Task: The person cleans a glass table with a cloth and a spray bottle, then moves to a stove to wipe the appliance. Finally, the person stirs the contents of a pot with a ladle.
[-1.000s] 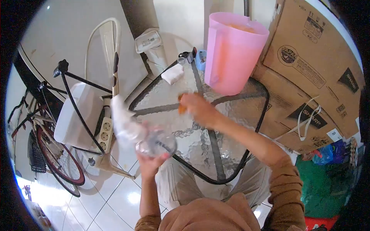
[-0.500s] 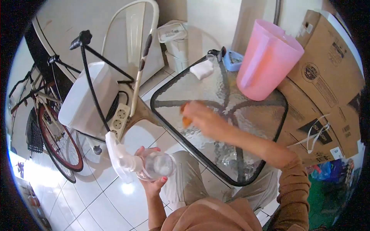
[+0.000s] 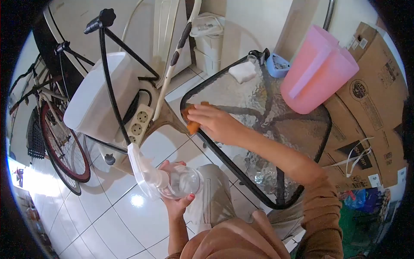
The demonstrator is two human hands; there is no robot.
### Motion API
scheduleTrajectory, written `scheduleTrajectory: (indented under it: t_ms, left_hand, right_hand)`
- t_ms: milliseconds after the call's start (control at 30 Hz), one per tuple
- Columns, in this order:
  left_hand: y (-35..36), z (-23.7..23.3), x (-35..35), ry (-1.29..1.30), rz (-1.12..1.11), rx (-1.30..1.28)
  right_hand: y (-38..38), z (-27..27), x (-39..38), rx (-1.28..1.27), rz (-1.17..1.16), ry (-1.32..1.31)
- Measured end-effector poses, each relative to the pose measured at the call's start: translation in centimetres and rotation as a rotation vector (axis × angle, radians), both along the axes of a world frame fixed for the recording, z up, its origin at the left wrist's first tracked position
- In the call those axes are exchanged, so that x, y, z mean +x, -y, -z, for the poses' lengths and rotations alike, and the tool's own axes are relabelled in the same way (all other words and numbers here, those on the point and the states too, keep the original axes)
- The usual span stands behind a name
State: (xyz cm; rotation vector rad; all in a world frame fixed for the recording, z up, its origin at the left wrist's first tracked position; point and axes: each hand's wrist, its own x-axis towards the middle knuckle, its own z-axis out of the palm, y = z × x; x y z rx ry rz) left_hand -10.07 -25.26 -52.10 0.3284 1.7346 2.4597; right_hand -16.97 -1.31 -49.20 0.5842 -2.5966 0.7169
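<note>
My left hand is wrapped round a clear spray bottle with a white spray head, tilted over the floor to the left of my knee. An orange-brown cloth is bunched under the fingers of my right hand. That hand presses the cloth at the left rim of a glass table with a black frame. Part of the cloth is hidden by the fingers. Wet-looking shine and texture show on the glass. A folded white cloth or pad lies near the table's far corner.
A pink pitcher and a small blue container stand at the table's far side. Cardboard boxes lean on the right. To the left are a chair with a white bin, a power strip, a black stand and a bicycle.
My right hand has moved left with the cloth, from the glass to the table's left rim. The left hand keeps the spray bottle at about the same place. The camera view has shifted slightly.
</note>
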Motion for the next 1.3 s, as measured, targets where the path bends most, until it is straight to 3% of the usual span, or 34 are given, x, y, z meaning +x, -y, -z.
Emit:
scheduleTrajectory:
  t_ms: [267,333,500,633,800,867,933,1033,1200,1300]
  left_hand:
    - [-0.9,0.0,-0.9,-0.078,0.041,0.002]
    - [-1.5,-0.4,-0.8,-0.052,0.003,-0.079]
    - [-1.9,-0.8,0.0,-0.057,0.014,-0.073]
    - [-1.8,-0.5,1.2,-0.073,0.034,-0.073]
    - [-1.7,-0.4,1.7,-0.038,0.023,-0.096]
    - [-1.9,-0.8,1.8,-0.011,0.006,-0.098]
    - [-2.2,-1.1,1.6,0.005,-0.037,-0.111]
    - [-2.2,-0.6,1.1,-0.023,-0.040,-0.152]
    - [-2.5,-1.3,1.5,-0.014,-0.038,-0.129]
    - [-2.6,-1.0,1.4,-0.028,-0.011,-0.126]
  right_hand:
    - [-3.9,-3.6,17.3,-0.001,-0.104,0.293]
    - [-5.0,-3.7,18.7,0.154,-0.063,0.299]
    - [-7.3,-1.7,7.1,0.229,0.197,0.075]
    - [-5.6,1.2,-3.8,0.054,0.180,-0.097]
    - [-1.8,-0.8,1.4,-0.007,-0.055,0.070]
    - [-2.0,-0.4,6.9,0.071,-0.092,0.034]
    - [-2.6,-1.9,12.4,0.033,-0.101,0.177]
    - [-5.6,-2.2,15.4,0.079,-0.078,0.176]
    - [-8.7,-0.6,5.5,0.068,0.189,-0.031]
    - [-5.0,0.0,-1.7,-0.043,0.066,-0.022]
